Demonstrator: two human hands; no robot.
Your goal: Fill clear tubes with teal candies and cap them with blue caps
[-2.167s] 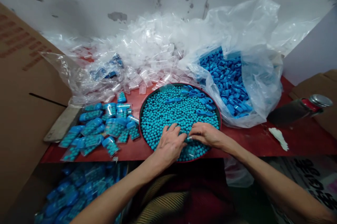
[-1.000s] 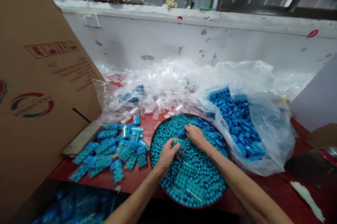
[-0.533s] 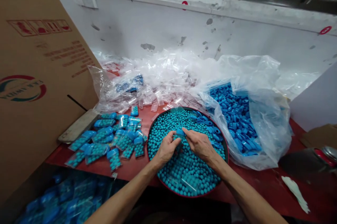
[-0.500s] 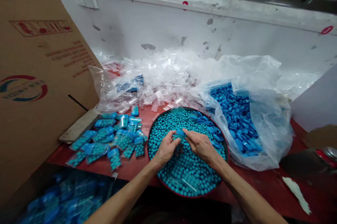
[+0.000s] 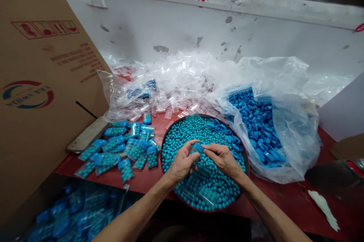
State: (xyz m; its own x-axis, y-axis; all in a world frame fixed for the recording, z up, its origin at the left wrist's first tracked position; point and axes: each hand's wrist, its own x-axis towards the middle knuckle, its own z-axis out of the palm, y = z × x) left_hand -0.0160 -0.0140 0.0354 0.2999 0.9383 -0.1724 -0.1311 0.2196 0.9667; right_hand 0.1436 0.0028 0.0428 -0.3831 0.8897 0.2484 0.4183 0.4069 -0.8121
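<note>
Over a round tray [image 5: 248, 162] full of turquoise beads [image 5: 179, 137], my left hand [image 5: 181, 162] grips a small clear plastic container, partly hidden by the fingers. A blue cap [image 5: 198, 147] is at its top end, tilted. My right hand [image 5: 223, 159] pinches the cap's right side between thumb and fingertips. Whether the cap is fully seated cannot be made out. Loose blue caps [image 5: 234, 139] lie on the beads at the tray's right edge. Clear empty containers [image 5: 206, 193] rest on the beads near the front.
Filled, capped containers [image 5: 138, 149] lie left of the tray; more [image 5: 71, 211] are lower left. Clear containers [image 5: 170, 105] are heaped behind. A plastic bag of blue caps [image 5: 256, 120] stands right. A cardboard box [image 5: 48, 63] rises at left. A dark flask [image 5: 330, 175] is at right.
The blue cap has tilted to the right between my hands, and my right hand has shifted slightly right. The whole view has shifted a little. Both hands keep their grip.
</note>
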